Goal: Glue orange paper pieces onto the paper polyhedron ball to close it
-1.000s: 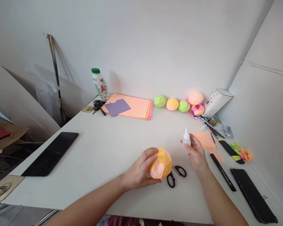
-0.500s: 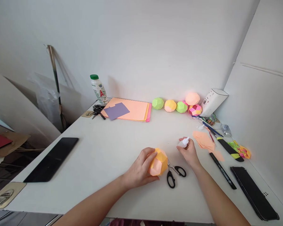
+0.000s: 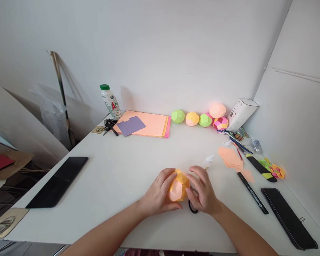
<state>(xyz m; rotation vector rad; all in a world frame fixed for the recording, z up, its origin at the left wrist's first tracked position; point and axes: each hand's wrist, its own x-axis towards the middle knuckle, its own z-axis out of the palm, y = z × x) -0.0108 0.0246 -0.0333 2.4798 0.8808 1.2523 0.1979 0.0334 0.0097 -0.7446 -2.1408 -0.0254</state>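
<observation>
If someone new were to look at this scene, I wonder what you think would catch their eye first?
Probably the yellow-and-peach paper ball at the front of the table, held in the left hand with the right hand at its other side. Next, the bright paper balls lined along the back wall, then the purple paper lying on peach sheets at the back left.

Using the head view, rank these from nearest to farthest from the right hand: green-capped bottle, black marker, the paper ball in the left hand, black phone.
1. Paper ball: just left of the right hand, held in the left hand.
2. Black marker: to the right.
3. Black phone: farther right, past the marker.
4. Green-capped bottle: far left, by the wall.
</observation>
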